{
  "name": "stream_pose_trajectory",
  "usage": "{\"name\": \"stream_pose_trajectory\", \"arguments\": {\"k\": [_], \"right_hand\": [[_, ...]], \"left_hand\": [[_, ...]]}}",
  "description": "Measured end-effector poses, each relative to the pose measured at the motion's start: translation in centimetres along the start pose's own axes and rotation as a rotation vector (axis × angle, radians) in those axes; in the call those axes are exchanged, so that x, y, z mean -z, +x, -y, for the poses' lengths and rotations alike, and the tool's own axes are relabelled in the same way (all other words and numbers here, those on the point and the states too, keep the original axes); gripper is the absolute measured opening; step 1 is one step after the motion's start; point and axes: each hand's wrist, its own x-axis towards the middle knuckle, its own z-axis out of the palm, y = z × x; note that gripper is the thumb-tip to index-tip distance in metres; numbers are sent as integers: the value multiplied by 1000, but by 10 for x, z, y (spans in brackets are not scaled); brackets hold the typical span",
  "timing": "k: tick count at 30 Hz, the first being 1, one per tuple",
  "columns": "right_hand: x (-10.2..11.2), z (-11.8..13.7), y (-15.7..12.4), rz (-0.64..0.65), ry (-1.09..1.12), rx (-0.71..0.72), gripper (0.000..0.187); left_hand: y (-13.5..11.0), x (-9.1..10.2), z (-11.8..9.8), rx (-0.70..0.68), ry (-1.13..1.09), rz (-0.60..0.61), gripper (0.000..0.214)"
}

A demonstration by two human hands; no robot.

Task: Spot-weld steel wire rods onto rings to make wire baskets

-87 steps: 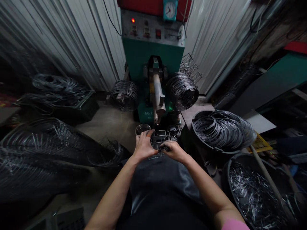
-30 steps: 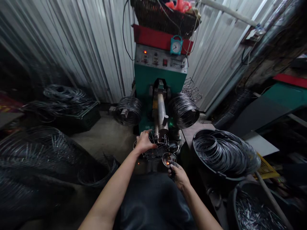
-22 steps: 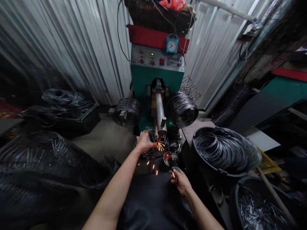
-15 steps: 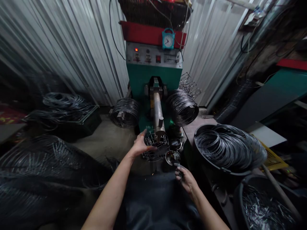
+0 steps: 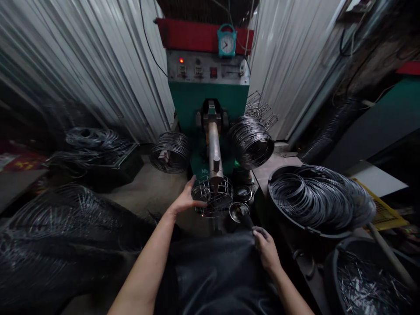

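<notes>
A round wire basket sits beneath the tip of the spot welder's metal arm. My left hand grips its left side, the thumb reaching over the near wires and a finger stretched up along the far edge. My right hand is closed in front of the black apron, its fingers curled round something dark that I cannot make out. Beyond those fingers stands a small shiny bowl. A second round dish sits just behind it.
Wire coils hang at the left and right of the green machine. A tub of wire rings and a bucket of short metal pieces stand at my right. Wire bundles lie left.
My right hand has moved down and to the right, away from the small bowl. My left hand stays at the basket, which looks slightly turned. The whole view has shifted a little.
</notes>
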Motion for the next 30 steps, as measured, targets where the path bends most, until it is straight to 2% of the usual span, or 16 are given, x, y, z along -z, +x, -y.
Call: {"name": "stream_pose_trajectory", "arguments": {"k": [3, 5, 7, 10, 13, 15, 18, 21, 25, 27, 30], "right_hand": [[15, -26, -5, 26, -471, 323, 24], [21, -36, -4, 98, -700, 410, 24], [20, -32, -2, 184, -834, 438, 24], [1, 4, -4, 345, -893, 519, 25], [-33, 54, -16, 519, -957, 683, 24], [-57, 80, -23, 548, -1049, 718, 26], [-88, 101, -26, 525, -1222, 656, 31], [-106, 103, -24, 481, -1231, 608, 25], [-107, 90, -25, 299, -1096, 620, 21], [-103, 84, -26, 342, -1000, 646, 19], [-95, 83, -23, 542, -849, 691, 17]], "left_hand": [[-13, -3, 18, 79, -79, -46, 109], [-19, -9, 26, 120, -144, -127, 106], [-26, -15, 29, 112, -179, -200, 105], [-44, -16, 24, 29, -82, -206, 101], [-70, -14, 8, -96, 144, -168, 97], [-87, -15, -7, -161, 344, -154, 95], [-101, -24, -35, -198, 658, -94, 93], [-103, -36, -59, -222, 831, -13, 91], [-101, -46, -71, -234, 898, 35, 88], [-100, -46, -70, -227, 880, 31, 88], [-98, -43, -65, -201, 817, 47, 90]]}}
